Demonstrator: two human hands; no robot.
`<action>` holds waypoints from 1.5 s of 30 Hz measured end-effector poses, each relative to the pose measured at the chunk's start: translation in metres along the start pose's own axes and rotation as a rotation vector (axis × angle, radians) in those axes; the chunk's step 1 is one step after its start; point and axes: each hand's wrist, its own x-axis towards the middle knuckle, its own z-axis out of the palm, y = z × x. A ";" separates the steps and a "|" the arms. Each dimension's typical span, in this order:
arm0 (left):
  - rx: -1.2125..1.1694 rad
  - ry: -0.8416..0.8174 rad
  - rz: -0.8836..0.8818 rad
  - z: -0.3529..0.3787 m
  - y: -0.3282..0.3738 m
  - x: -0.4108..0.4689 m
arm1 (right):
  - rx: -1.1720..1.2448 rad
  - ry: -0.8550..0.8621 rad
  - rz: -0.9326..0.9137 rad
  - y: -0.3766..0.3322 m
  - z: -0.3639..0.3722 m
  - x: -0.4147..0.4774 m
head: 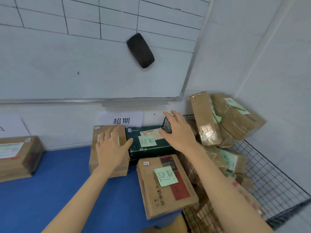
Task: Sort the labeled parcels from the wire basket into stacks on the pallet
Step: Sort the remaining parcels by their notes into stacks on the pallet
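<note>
My left hand (111, 148) lies flat with straight fingers on top of a brown cardboard parcel (121, 130) standing on the blue pallet surface (58, 182). Beside it sits a dark green parcel (148, 148) with a green note. My right hand (180, 132) hovers open over that parcel's right end, next to the corner of the wire basket (269, 174). A larger brown parcel (168, 185) with a green note lies in front. Several taped brown parcels (207, 118) pile up in the basket.
Another brown parcel (16, 157) lies at the far left of the blue surface. A whiteboard (84, 56) with a black eraser (140, 50) hangs on the wall above. A paper sign (121, 119) with handwriting is taped to the wall behind the parcels.
</note>
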 end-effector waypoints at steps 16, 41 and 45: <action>0.022 -0.057 0.343 0.068 0.196 -0.079 | -0.139 0.083 0.146 0.192 -0.128 -0.114; 0.187 -0.119 0.350 0.185 0.344 -0.109 | 0.011 0.028 0.112 0.387 -0.151 -0.115; 0.181 -0.140 0.329 0.214 0.357 -0.089 | 0.069 0.018 0.129 0.416 -0.147 -0.077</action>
